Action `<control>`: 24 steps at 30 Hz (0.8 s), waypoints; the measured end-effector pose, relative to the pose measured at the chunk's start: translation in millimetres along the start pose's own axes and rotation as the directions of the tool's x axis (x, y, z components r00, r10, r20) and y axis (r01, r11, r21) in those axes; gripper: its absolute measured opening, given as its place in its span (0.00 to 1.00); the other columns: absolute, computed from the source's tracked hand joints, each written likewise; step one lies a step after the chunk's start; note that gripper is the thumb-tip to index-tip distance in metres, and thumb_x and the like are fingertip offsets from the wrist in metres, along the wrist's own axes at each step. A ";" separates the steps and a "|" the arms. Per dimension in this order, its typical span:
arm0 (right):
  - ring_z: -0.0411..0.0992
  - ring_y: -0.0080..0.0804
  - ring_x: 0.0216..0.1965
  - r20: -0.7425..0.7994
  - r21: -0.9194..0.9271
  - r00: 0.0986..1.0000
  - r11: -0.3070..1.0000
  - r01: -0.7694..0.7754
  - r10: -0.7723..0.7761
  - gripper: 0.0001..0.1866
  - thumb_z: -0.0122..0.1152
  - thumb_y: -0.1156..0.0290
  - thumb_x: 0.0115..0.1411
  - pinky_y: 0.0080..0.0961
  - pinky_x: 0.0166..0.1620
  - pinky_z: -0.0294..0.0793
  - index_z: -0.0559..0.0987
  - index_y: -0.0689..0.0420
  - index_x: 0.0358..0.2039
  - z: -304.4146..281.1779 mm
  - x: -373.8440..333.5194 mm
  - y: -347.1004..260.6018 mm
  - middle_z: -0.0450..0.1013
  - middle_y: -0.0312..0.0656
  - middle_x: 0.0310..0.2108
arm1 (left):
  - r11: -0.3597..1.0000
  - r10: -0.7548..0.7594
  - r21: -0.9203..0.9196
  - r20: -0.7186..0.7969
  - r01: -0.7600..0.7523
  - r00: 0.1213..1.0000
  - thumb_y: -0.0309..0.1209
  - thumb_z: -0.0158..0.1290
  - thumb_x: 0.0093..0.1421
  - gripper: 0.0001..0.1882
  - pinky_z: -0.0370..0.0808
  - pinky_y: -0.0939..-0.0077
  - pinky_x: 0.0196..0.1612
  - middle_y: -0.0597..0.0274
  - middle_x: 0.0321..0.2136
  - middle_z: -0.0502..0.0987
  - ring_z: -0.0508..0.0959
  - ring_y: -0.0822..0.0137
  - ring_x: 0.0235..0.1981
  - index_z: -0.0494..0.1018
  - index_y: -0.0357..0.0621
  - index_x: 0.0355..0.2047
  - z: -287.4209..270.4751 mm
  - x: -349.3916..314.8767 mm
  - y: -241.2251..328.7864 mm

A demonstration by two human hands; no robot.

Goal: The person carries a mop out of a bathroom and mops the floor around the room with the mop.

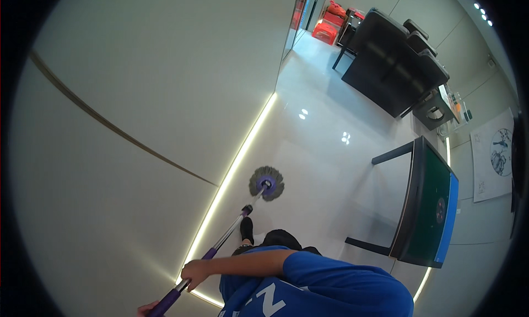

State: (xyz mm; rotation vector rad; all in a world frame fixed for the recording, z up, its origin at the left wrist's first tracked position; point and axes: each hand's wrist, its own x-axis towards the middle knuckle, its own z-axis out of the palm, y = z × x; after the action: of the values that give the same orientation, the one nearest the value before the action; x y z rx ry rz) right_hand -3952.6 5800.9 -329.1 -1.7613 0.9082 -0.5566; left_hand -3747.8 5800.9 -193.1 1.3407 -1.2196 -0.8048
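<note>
A mop with a purple-and-silver handle point(226, 231) slants from the lower left to its round grey head point(266, 183). The mop head rests spread on the glossy pale floor, near the lit foot of the wall. My right hand point(195, 274), its arm reaching across my body, is closed around the handle's lower grip section. At the lower edge my left hand point(147, 308) is partly cut off, its fingers at the purple upper end of the handle. My black shoe point(247, 230) stands just beside the pole.
A pale panelled wall point(138, 85) with a glowing light strip point(234, 165) runs along the left. To the right stands a dark-legged table point(410, 207) with a green top. Black chairs point(386, 58) are grouped farther back, with red items point(326, 31) near the doorway.
</note>
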 end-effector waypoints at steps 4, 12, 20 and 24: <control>0.74 0.54 0.28 -0.256 -0.041 0.960 0.991 -0.124 0.110 0.15 0.58 0.61 0.43 0.43 0.33 0.74 0.76 0.63 0.15 -8.5 -1.9 -26.9 0.72 0.55 0.20 | 0.982 0.093 -0.179 0.185 -0.060 0.978 0.50 0.44 0.56 0.25 0.76 0.60 0.36 0.43 0.26 0.78 0.78 0.49 0.28 0.75 0.37 0.26 -31.6 26.4 -26.5; 0.74 0.48 0.37 -0.395 -0.151 0.834 0.868 -0.472 0.385 0.11 0.60 0.62 0.45 0.48 0.44 0.70 0.79 0.55 0.26 -57.6 -105.7 73.9 0.75 0.49 0.30 | 0.967 0.147 -0.245 0.343 -0.063 0.928 0.39 0.36 0.59 0.17 0.67 0.76 0.24 0.60 0.18 0.68 0.72 0.63 0.21 0.64 0.41 0.21 155.5 -25.6 -54.9; 0.72 0.40 0.38 -0.283 0.653 -0.037 0.220 0.724 0.958 0.10 0.47 0.65 0.64 0.36 0.38 0.74 0.72 0.57 0.37 -38.6 -338.5 118.4 0.69 0.52 0.43 | 0.966 -0.042 0.019 0.996 0.257 0.084 0.36 0.38 0.69 0.19 0.74 0.65 0.50 0.44 0.50 0.70 0.76 0.54 0.48 0.64 0.32 0.52 328.0 -233.7 -67.6; 0.72 0.35 0.27 -0.439 0.308 -0.105 0.259 0.916 0.892 0.12 0.52 0.62 0.62 0.31 0.32 0.75 0.71 0.59 0.30 4.5 -449.4 149.1 0.71 0.44 0.26 | 0.915 0.222 -0.354 0.840 -0.191 -0.496 0.35 0.46 0.64 0.23 0.68 0.65 0.54 0.39 0.51 0.69 0.72 0.51 0.53 0.62 0.33 0.55 400.2 -332.2 -44.6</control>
State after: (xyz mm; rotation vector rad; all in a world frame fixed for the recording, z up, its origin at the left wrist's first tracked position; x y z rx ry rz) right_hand -4269.0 6132.8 -447.1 0.7255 0.8797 -2.2516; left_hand -4197.2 6004.1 -363.8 -0.3713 -2.7588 -1.7851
